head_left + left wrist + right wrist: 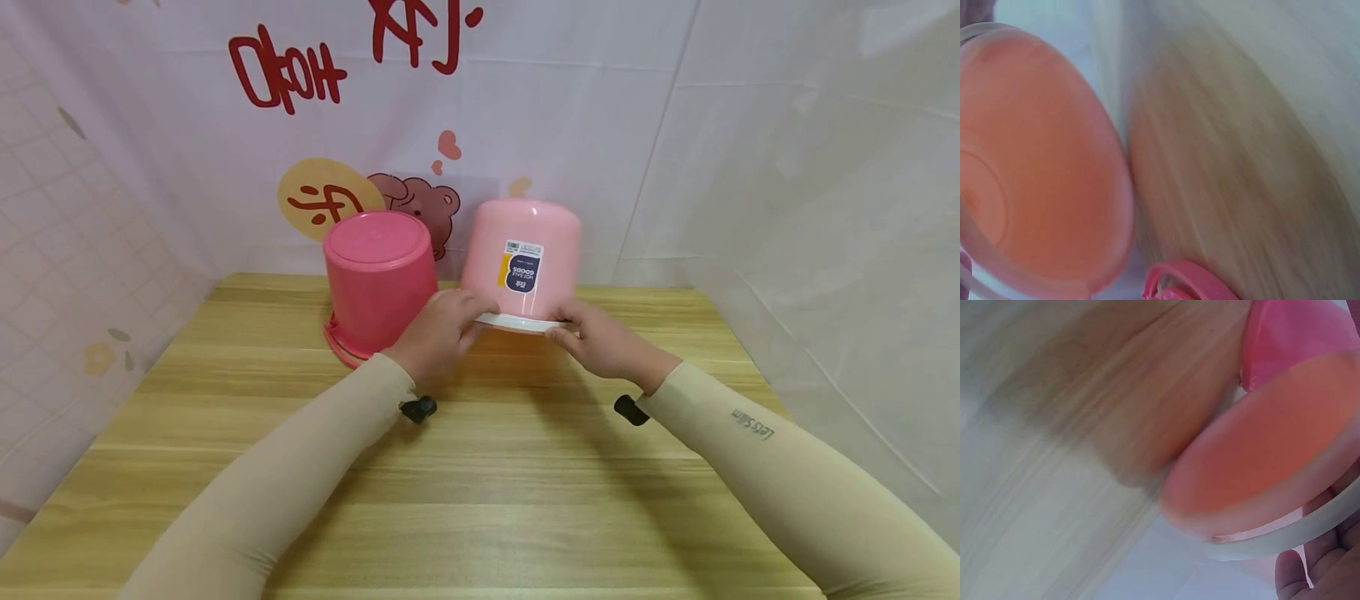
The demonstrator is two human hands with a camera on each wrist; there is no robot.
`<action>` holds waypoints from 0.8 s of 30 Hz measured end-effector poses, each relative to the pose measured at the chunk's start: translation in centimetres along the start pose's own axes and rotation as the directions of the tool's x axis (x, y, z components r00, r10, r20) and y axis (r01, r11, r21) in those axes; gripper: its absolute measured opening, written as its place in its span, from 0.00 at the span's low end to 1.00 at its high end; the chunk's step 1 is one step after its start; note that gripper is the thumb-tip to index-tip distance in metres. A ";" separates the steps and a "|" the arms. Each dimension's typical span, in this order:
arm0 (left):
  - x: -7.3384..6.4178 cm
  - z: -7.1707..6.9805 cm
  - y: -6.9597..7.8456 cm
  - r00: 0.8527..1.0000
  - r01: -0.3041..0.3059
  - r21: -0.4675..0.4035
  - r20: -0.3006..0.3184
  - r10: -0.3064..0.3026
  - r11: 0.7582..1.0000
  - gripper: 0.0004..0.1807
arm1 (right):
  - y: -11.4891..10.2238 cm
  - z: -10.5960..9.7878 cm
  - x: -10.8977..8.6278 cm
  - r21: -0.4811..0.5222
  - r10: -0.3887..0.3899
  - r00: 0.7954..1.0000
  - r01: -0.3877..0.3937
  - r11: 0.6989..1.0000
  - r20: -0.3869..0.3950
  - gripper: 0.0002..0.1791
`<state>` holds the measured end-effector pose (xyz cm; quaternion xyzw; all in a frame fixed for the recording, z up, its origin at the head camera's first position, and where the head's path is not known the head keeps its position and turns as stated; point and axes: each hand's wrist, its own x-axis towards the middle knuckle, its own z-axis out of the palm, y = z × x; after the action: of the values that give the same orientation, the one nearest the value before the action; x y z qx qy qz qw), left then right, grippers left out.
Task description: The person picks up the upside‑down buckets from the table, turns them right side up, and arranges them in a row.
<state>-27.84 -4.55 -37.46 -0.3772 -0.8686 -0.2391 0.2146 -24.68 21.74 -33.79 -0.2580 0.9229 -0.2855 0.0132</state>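
A light pink bucket [558,258] with a sticker on its side is held mouth-down and tilted over the table. My left hand [438,327] grips its rim on the left, and my right hand [606,343] grips it on the right. The white handle [519,323] lies along the rim between them. In the left wrist view, the bucket's inside [1054,162] faces the camera. Fingers [1322,550] curl round the handle and rim in the right wrist view. Just left of my left hand, a darker pink bucket [378,300] stands upside down on the table.
The wooden table [480,500] spreads out in front. The darker bucket's handle [341,346] lies at its base, on the tabletop. A printed white cloth [600,108] hangs behind and along both sides.
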 end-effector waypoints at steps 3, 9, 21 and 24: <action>0.2 -0.5 0.1 0.999 0.026 -0.065 -0.019 -0.027 0.998 0.19 | -0.2 -0.2 0.0 0.066 -0.016 0.999 0.019 0.998 -0.042 0.07; 1.2 -1.8 0.3 0.999 0.000 -0.208 -0.037 -0.007 0.978 0.22 | -0.5 -0.1 0.1 -0.174 -0.259 0.932 0.219 0.960 -0.254 0.23; 1.9 -2.8 0.6 0.998 0.031 -0.302 -0.047 -0.047 0.953 0.22 | -0.5 -0.4 1.3 -0.424 -0.540 0.765 0.384 0.820 -0.351 0.29; 2.0 -3.0 0.7 0.997 0.040 -0.300 -0.052 -0.058 0.953 0.22 | -0.6 -0.6 1.4 -0.423 -0.541 0.762 0.385 0.820 -0.355 0.30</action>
<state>-28.03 -4.74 -33.84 -0.3761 -0.8248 -0.3841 0.1753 -25.73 20.94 -32.77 -0.4043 0.8385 -0.1760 -0.3202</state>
